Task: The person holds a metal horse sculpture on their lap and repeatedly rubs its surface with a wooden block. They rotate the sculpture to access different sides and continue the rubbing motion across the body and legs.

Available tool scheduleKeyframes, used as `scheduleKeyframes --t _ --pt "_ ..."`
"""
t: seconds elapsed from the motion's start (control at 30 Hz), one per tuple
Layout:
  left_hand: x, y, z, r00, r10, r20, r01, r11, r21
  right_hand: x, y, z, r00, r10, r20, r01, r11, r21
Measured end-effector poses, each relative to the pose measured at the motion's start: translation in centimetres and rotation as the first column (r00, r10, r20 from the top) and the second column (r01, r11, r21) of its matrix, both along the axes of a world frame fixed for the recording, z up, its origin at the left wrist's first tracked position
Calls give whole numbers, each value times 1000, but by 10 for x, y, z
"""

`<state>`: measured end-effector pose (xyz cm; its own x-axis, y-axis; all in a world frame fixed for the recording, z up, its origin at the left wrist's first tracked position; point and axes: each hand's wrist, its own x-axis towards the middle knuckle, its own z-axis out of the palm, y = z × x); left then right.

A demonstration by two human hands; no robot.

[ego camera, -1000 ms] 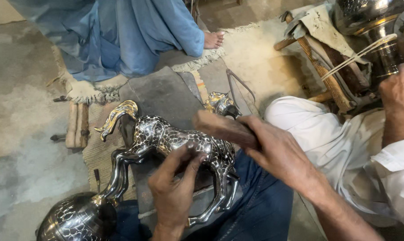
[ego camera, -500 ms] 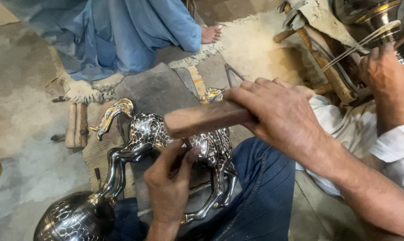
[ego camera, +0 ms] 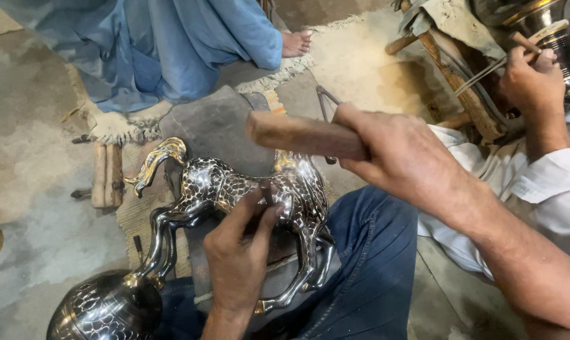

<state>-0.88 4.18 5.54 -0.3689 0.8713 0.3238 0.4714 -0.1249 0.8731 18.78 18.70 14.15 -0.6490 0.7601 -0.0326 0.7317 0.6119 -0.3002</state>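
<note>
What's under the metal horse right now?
The metal horse lies across a dark grey block and the person's blue-trousered lap. The left hand covers the belly, so the contact there is hidden.

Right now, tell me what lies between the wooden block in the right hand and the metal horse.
In the head view, the left hand's fingers pinch a small punch upright on the horse, below the raised block.

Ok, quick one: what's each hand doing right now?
Left hand: closed, pinching a small punch against the metal horse.
Right hand: closed around a wooden handle.
</note>
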Motion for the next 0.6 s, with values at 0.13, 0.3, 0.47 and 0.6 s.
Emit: scheduleKeyframes --t 0.13,0.3,0.47,0.6 --pt "0 2 -3 999 37 19 -35 995 -91 -1 2 -7 979 197 52 -201 890 410" --pt "0 -1 -7 999 29 26 -28 999 -38 2 3 -13 971 229 65 -237 906 351" --pt "-3 -2 -13 1000 -27 -3 27 999 -39 1 3 -12 942 314 -121 -258 904 341" --pt "-5 -1 -20 1000 -15 27 19 987 -161 -1 1 -12 975 210 -66 -191 957 219"
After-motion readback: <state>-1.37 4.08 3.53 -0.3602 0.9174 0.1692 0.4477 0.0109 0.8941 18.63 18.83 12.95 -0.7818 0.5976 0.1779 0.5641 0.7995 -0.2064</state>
